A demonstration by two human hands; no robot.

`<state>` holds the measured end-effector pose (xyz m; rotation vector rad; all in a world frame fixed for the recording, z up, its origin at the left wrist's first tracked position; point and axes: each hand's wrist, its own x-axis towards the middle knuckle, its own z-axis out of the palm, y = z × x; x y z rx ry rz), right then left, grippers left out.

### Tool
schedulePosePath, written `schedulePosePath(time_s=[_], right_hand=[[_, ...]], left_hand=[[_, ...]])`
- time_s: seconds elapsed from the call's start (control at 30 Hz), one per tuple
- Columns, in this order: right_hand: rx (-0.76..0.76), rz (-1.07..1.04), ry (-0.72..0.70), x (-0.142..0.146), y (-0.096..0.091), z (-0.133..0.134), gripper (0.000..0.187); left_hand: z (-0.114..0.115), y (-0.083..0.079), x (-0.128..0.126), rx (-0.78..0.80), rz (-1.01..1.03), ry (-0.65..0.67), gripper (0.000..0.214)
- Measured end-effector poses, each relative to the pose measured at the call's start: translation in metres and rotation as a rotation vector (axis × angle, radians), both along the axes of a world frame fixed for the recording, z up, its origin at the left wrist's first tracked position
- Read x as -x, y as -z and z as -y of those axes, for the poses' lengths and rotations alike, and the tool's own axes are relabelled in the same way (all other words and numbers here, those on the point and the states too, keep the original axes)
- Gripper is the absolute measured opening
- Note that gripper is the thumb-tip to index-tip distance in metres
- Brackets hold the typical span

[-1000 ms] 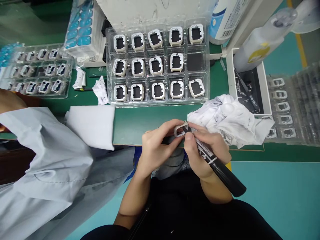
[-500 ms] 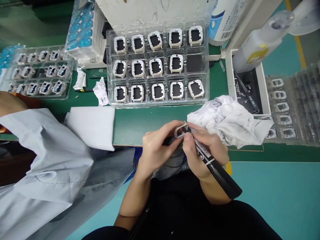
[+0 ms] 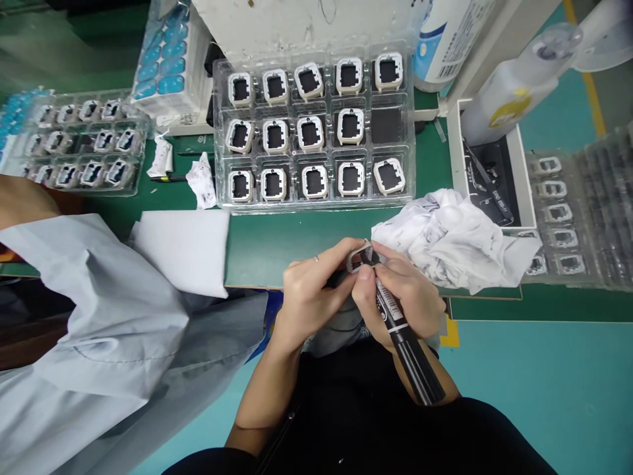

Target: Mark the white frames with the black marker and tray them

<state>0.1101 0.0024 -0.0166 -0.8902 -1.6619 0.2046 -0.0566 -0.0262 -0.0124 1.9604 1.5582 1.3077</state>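
Between the fingertips of my left hand (image 3: 314,293) is a small white watch-case frame (image 3: 354,258), tilted up and partly covered by fingers. My right hand (image 3: 403,293) is closed around a thick black marker pen (image 3: 408,349), its back end pointing down toward my body. The marker's tip end meets the inside of the frame; the exact contact point is hidden by my fingers. Beyond my hands lies a clear plastic tray (image 3: 316,207) holding several similar white frames, with one compartment in its middle row showing only dark lining.
Crumpled white cloth (image 3: 445,237) lies right of my hands. A white box (image 3: 525,178) with dark tools and a bottle (image 3: 509,95) stand farther right. Folded white cloth (image 3: 182,251) lies left, near a co-worker's grey sleeve (image 3: 109,310). More trays of frames (image 3: 556,211) sit far right.
The marker has swung to a steeper angle, its back end moving left and slightly down. My right hand has turned with it; my left hand holds the frame almost in place.
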Motion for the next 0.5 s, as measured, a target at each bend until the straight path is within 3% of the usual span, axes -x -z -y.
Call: schedulePosePath(time_s=[0.1, 0.23, 0.5], right_hand=[[-0.127, -0.032, 0.048, 0.0033, -0.0004, -0.0024, 0.016], [-0.116, -0.099, 0.095, 0.0085, -0.0017, -0.0062, 0.017], [-0.115, -0.098, 0.053, 0.0051, -0.0018, -0.0055, 0.017]], left_hand=[[-0.0001, 0.0010, 0.0003, -0.018, 0.018, 0.010, 0.025], [0.0005, 0.0029, 0.0001, 0.002, 0.036, -0.006, 0.027], [-0.0021, 0.0009, -0.0005, -0.013, 0.067, 0.019, 0.026]])
